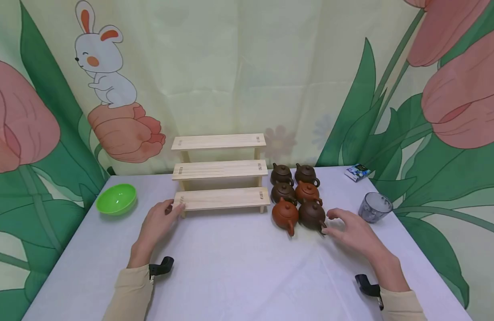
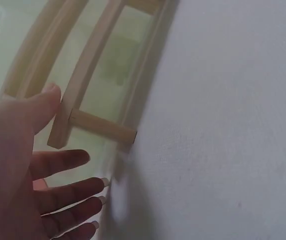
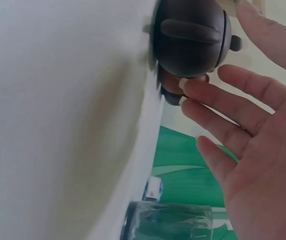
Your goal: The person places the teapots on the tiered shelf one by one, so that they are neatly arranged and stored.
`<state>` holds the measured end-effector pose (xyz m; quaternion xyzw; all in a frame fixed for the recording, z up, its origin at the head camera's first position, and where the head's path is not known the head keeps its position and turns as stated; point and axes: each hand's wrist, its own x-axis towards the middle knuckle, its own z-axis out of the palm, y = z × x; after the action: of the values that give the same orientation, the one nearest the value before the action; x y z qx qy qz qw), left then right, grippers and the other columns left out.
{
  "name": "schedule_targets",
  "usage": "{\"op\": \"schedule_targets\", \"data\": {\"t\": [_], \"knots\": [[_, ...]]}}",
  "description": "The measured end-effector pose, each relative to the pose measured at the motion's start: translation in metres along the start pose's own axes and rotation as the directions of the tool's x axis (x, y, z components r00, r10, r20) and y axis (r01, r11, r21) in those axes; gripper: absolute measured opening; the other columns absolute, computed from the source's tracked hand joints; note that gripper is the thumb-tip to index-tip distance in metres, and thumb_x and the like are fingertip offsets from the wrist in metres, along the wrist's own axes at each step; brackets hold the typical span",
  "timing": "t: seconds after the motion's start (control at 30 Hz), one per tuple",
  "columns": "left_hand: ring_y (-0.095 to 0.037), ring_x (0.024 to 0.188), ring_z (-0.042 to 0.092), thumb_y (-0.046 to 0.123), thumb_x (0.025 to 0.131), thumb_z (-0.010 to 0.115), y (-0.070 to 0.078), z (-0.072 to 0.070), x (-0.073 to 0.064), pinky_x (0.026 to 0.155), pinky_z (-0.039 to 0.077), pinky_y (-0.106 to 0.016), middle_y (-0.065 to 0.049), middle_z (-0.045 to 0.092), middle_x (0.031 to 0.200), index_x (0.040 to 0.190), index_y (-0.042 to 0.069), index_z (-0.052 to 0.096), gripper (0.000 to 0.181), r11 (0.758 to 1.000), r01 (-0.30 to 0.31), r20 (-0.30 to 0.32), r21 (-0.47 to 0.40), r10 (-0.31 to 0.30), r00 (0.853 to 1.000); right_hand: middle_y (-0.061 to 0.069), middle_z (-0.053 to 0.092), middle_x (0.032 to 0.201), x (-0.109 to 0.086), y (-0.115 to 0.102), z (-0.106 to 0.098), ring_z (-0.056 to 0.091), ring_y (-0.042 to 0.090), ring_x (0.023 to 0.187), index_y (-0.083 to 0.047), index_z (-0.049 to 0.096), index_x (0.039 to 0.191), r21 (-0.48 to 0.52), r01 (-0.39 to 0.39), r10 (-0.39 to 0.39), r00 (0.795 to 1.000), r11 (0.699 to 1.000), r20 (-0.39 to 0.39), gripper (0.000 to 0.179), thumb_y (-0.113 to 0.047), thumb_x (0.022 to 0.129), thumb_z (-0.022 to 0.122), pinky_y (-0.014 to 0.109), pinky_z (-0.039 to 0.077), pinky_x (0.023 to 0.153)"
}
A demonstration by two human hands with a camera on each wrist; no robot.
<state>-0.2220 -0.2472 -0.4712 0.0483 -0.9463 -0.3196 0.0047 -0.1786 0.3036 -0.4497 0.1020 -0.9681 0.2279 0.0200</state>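
Observation:
A three-step wooden shelf (image 1: pixel 220 198) stands at the middle back of the table. My left hand (image 1: pixel 160 220) is at the left end of its lowest board, and in the left wrist view the thumb lies near the board's end with the fingers (image 2: pixel 70 195) spread. On the right, several small teapots stand close together, dark brown ones and reddish ones (image 1: pixel 285 215). My right hand (image 1: pixel 353 232) is beside the front dark brown teapot (image 1: pixel 311 214); in the right wrist view its fingers (image 3: pixel 227 105) are extended around that teapot (image 3: pixel 190 37) without gripping it.
A green bowl (image 1: pixel 116 199) sits at the table's left side. To the right stand a clear glass cup (image 1: pixel 375 207) and a small blue packet (image 1: pixel 357 172) by the back edge. A printed cloth backdrop (image 1: pixel 287 67) hangs behind the white table (image 1: pixel 238 267).

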Motion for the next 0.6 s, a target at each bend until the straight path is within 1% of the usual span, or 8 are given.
{"op": "schedule_targets", "data": {"t": [0.17,0.27,0.37,0.47,0.6], "knots": [[-0.031,0.11,0.056,0.066,0.095,0.047,0.001,0.003,0.003,0.088,0.046,-0.045,-0.019,0.061,0.123,0.141,0.004,0.052,0.077,0.998,0.025,-0.023,-0.059,-0.027,0.999,0.007,0.07,0.11,-0.001,0.0,0.006,0.063,0.031,0.109,-0.015,0.066,0.116,0.012,-0.006,0.006,1.0,1.0,0.011,0.038,-0.036,0.086,0.076,0.054,0.047,0.093],[-0.029,0.107,0.055,0.063,0.095,0.05,0.002,0.004,0.005,0.083,0.046,-0.039,-0.017,0.061,0.12,0.139,0.003,0.053,0.074,0.994,0.045,-0.027,-0.102,-0.048,0.998,0.005,0.07,0.107,-0.002,-0.002,0.008,0.062,0.03,0.107,-0.015,0.066,0.115,0.028,-0.028,0.027,0.999,0.999,0.034,0.037,-0.038,0.087,0.075,0.055,0.047,0.093],[-0.028,0.103,0.055,0.06,0.095,0.053,0.004,0.005,0.006,0.078,0.045,-0.034,-0.017,0.062,0.117,0.136,0.002,0.056,0.071,0.99,0.048,-0.038,-0.13,-0.053,0.998,0.004,0.069,0.106,-0.002,-0.003,0.011,0.062,0.029,0.106,-0.013,0.067,0.114,0.039,-0.049,0.047,0.998,0.998,0.047,0.04,-0.04,0.087,0.075,0.055,0.046,0.093],[-0.028,0.103,0.057,0.058,0.095,0.055,0.005,0.006,0.006,0.078,0.045,-0.032,-0.017,0.064,0.117,0.134,0.002,0.058,0.069,0.988,0.05,-0.054,-0.148,-0.059,0.997,0.004,0.069,0.103,-0.002,-0.003,0.013,0.061,0.028,0.104,-0.012,0.068,0.114,0.046,-0.055,0.053,0.998,0.997,0.047,0.041,-0.041,0.086,0.075,0.055,0.047,0.093],[-0.028,0.103,0.058,0.057,0.095,0.057,0.005,0.007,0.007,0.077,0.046,-0.031,-0.018,0.066,0.118,0.133,0.002,0.059,0.068,0.983,0.059,-0.062,-0.175,-0.071,0.996,0.002,0.07,0.1,-0.002,-0.004,0.015,0.062,0.025,0.101,-0.011,0.069,0.113,0.059,-0.062,0.059,0.997,0.996,0.05,0.037,-0.037,0.087,0.075,0.053,0.048,0.093]]}}
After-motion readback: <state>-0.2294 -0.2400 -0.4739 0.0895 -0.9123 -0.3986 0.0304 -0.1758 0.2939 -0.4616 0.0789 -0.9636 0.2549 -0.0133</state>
